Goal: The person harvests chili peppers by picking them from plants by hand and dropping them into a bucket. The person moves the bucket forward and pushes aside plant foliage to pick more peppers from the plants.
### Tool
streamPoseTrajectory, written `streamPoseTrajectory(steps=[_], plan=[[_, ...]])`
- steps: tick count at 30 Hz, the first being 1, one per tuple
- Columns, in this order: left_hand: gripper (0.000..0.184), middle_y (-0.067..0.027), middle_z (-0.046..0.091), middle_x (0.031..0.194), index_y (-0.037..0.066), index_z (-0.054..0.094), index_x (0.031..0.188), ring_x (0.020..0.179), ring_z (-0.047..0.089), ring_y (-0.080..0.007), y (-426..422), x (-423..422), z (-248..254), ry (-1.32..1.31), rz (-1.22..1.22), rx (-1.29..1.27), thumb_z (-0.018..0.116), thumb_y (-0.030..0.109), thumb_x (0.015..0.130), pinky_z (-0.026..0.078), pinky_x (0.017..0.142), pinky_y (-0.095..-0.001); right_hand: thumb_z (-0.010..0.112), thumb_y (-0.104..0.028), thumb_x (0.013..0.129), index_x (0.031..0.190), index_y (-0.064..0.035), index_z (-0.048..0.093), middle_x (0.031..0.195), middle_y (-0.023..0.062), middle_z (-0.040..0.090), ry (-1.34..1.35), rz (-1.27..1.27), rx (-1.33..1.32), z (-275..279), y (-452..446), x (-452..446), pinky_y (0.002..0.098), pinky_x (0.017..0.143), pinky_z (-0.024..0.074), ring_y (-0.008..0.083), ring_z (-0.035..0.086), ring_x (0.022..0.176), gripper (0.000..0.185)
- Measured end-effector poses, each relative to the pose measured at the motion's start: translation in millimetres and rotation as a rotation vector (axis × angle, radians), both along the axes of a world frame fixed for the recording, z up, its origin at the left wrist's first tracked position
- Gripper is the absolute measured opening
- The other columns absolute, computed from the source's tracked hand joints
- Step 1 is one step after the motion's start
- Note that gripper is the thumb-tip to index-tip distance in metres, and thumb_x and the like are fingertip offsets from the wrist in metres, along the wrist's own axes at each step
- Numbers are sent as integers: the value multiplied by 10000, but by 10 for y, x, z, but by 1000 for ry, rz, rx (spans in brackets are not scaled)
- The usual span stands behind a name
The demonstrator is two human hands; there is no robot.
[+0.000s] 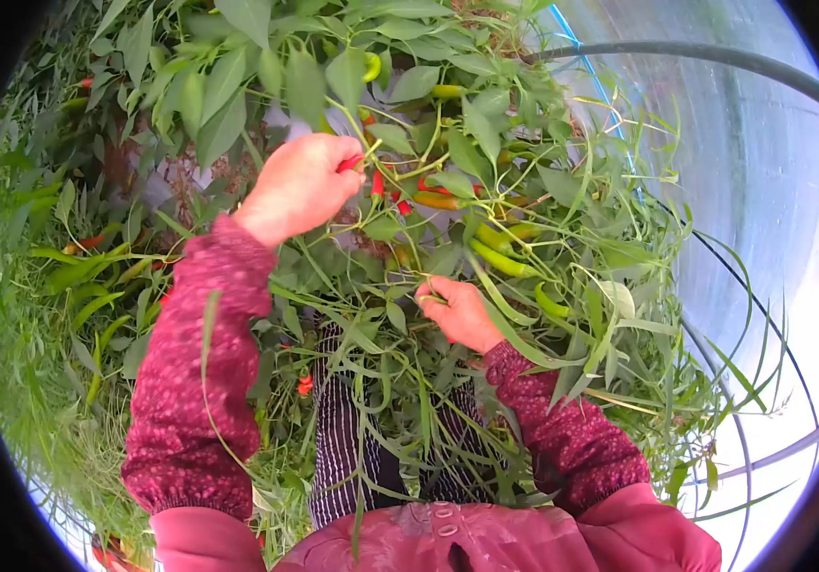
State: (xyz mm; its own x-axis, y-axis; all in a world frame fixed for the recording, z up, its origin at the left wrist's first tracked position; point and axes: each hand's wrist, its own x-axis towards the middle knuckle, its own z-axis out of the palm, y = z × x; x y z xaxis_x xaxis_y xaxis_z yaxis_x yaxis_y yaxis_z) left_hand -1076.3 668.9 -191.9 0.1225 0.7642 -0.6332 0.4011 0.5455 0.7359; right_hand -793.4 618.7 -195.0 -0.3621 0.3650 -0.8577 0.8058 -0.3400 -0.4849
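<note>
A red pepper (pixel 350 164) is found at the fingertips of the left hand (pixel 303 186), among the foliage of the pepper plants (pixel 224 81) and above the middle of the view. The grip of this hand is brought together and appears to be clamped on the pepper; most of the fruit is covered by the fingers. A pale green stalk is seen just beside the fingertips, so it is probably near the stem end that the pepper is pinched, where a firm hold can be obtained without the soft flesh being pressed.

The right hand (pixel 465 316) is placed lower, nearer to the body. Its fingers are also closed, on a thin green strand (pixel 432 299); whether this is a stem or a leaf cannot be told. By such a hold the growth may be kept steady or aside, so that the fruit is not hidden.

Small hanging red peppers (pixel 378 183) are seen just beside the left hand, and below them an orange-brown pepper (pixel 436 200) is half surrounded by stems. Green peppers (pixel 503 259) are hung to the other side, above the right hand. The arms are covered by long patterned sleeves (pixel 195 372), perhaps as protection against scratching leaves.
</note>
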Motion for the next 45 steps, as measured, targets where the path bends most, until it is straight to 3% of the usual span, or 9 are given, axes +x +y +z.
streamPoseTrajectory(steps=[3, 10, 13, 20, 26, 34, 38, 41, 45], plan=[[92, -120, 613, 660, 93, 645, 778, 693, 625, -305, -163, 205, -426, 510, -327, 326, 587, 118, 711, 493, 646, -423, 588, -142, 831, 926, -67, 586, 698, 10, 553, 43, 19, 65, -50, -57, 36, 286, 601, 448, 87, 505, 638, 121], [182, -117, 643, 788, 133, 670, 872, 757, 637, -299, -240, 637, -1161, 356, -573, 289, 620, 157, 699, 505, 676, -409, 574, -148, 847, 911, -59, 575, 707, 21, 562, 52, 136, 95, -136, -101, 47, 278, 636, 455, 112, 547, 671, 110], [157, -109, 670, 844, 98, 697, 842, 791, 651, -289, -200, 636, -1297, 470, -756, 188, 575, 116, 744, 517, 702, -391, 528, -115, 898, 911, -50, 567, 705, -4, 549, 27, -193, -170, -205, -15, 7, 224, 592, 437, 76, 521, 649, 77], [127, -45, 683, 802, 134, 709, 795, 788, 666, -209, -265, 659, -815, 715, -932, 304, 599, 120, 735, 523, 629, -362, 539, -128, 888, 888, -30, 569, 699, -1, 537, 43, -629, -171, -218, 165, -124, 213, 558, 425, 63, 494, 608, 102], [87, -41, 663, 745, 124, 691, 775, 730, 651, -199, -270, 694, -196, 615, -1000, 1, 607, 131, 754, 513, 582, -336, 508, -157, 899, 986, 9, 587, 694, 31, 564, -117, -685, 72, -575, 322, -142, 240, 554, 442, 87, 524, 616, 203], [58, -86, 600, 670, 83, 604, 694, 684, 609, -291, -725, 387, 117, 228, -412, 224, 617, 140, 691, 474, 608, -419, 584, -174, 858, 998, -46, 625, 773, -20, 577, -83, -807, 187, -1069, 298, -209, 219, 529, 426, 65, 480, 568, 194], [107, -99, 596, 775, 79, 636, 742, 736, 587, -292, -963, 329, 38, 40, -138, 72, 658, 181, 716, 461, 633, -401, 591, -198, 865, 943, -16, 637, 693, -22, 560, -95, -254, -59, -626, 374, -175, 230, 503, 432, 61, 490, 523, 203], [91, -86, 593, 824, 64, 643, 789, 737, 599, -227, -958, 309, 12, -86, 43, -1, 667, 145, 756, 465, 622, -326, 586, -206, 855, 989, -15, 626, 669, 27, 582, -12, -207, -120, -277, 450, -345, 269, 520, 444, 96, 516, 513, 238], [52, -31, 611, 782, 19, 627, 804, 631, 589, -78, -817, 317, 137, -496, 298, -214, 602, 61, 822, 459, 594, -238, 529, -152, 866, 1000, 47, 576, 724, 72, 599, -58, -629, 182, -253, 710, -645, 272, 503, 463, 130, 552, 521, 244]])
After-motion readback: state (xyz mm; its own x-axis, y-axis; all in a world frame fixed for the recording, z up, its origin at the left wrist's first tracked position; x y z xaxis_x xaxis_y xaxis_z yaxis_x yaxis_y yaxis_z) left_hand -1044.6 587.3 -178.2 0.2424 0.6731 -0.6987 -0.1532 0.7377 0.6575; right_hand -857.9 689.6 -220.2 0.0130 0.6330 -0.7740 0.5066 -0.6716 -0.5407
